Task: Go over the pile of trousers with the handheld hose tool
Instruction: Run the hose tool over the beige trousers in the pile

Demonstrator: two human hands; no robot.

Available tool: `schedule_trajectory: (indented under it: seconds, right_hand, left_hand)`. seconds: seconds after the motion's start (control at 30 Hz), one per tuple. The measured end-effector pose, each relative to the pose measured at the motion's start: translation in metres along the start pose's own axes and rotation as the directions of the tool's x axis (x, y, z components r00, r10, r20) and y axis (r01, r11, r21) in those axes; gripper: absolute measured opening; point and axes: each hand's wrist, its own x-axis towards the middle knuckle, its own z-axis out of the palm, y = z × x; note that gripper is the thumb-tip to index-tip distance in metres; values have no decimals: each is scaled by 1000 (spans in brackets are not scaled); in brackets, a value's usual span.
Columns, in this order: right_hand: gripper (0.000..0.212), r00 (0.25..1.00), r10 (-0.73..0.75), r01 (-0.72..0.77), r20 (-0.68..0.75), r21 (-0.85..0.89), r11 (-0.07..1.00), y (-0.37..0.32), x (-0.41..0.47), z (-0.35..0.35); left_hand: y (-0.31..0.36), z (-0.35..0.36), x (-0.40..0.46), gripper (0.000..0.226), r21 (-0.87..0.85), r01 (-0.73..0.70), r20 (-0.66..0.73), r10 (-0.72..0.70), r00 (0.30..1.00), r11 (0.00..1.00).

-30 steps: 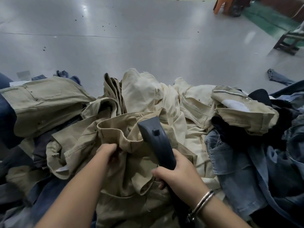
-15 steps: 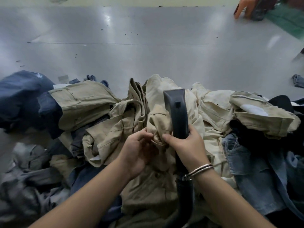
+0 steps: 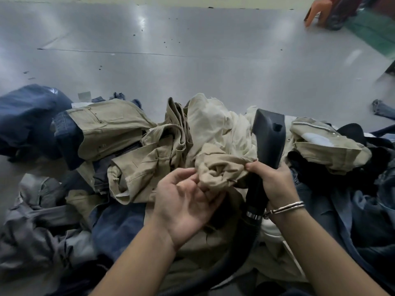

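Right hand [image 3: 275, 184]: fingers wrapped round the neck of the dark grey plastic handheld hose tool [image 3: 269, 137], thumb tip also pinching a bunched fold of beige cotton trousers [image 3: 222, 169] against the tool. A pair of silver metal bangles [image 3: 285, 208] sits on the right wrist. The tool's broad flat head points up and away from the person, above the hand; below the hand its black ribbed hose [image 3: 239, 259] runs down past a metal band and curves toward the lower edge of view.

Left hand [image 3: 188, 201]: palm turned up, fingers relaxed and loosely spread, fingertips touching the underside of the same bunched beige fold. It grips nothing.

The fold belongs to a pile of trousers [image 3: 149, 150] heaped directly in front of the person. Centre of the pile: several khaki and cream pairs, crumpled and overlapping. One khaki pair [image 3: 106, 129] lies flatter at the left, partly over dark blue denim jeans [image 3: 32, 116]. Another khaki pair [image 3: 324, 146] lies to the right of the tool head, over dark garments. Grey trousers [image 3: 38, 221] lie at lower left; lighter blue jeans [image 3: 367, 210] at right.

The pile rests on a shiny grey desk [image 3: 192, 60] that extends away beyond it. An orange plastic stool [image 3: 316, 11] stands at the far upper right, well apart from the pile.
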Motion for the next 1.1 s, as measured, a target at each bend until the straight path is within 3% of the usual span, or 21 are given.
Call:
schedule_trajectory:
  seconds: [0.07,0.13,0.27,0.33,0.4,0.5,0.63,0.73,0.87,0.97,1.1]
  right_hand:
    - [18,998,-62,62,0,26,998,-4,-1,-3]
    - [25,992,-124,123,29,34,992,-8,-4,-5]
    - [29,981,-186,182,55,68,981,-13,-8,-8]
    - [28,982,-180,175,59,81,981,-13,-9,-11]
    - [26,986,-157,152,61,80,985,-12,-10,-14]
    - [21,992,-116,109,42,139,984,-12,-8,-18]
    - [26,985,-160,145,62,206,968,-15,-9,-20]
    - [21,974,-202,182,98,186,966,-16,-11,-18]
    - [26,978,-202,191,55,164,968,-16,-7,-20]
    - [28,985,-170,164,38,134,977,-15,-5,-20]
    - [32,993,-103,97,53,110,989,-13,-2,-19]
  left_hand:
    - [-6,8,4,42,97,77,-51,-72,996,992]
    - [-10,15,9,29,122,61,-135,-45,990,991]
    - [-12,12,9,22,63,-200,-245,209,947,978]
    - [-15,10,6,26,18,-270,-241,266,933,963]
    - [-18,12,5,29,-34,-240,-171,231,958,970]
    - [-16,18,2,34,32,-63,-33,64,997,998]
    - [-19,22,4,34,177,93,-45,-86,995,980]
    - [-21,23,10,24,222,18,-138,13,990,975]
    - [-13,13,16,39,269,-233,-230,297,927,935]
    - [-13,13,18,44,159,-218,-215,250,944,963]
    - [-10,16,26,33,33,-148,-129,151,980,988]
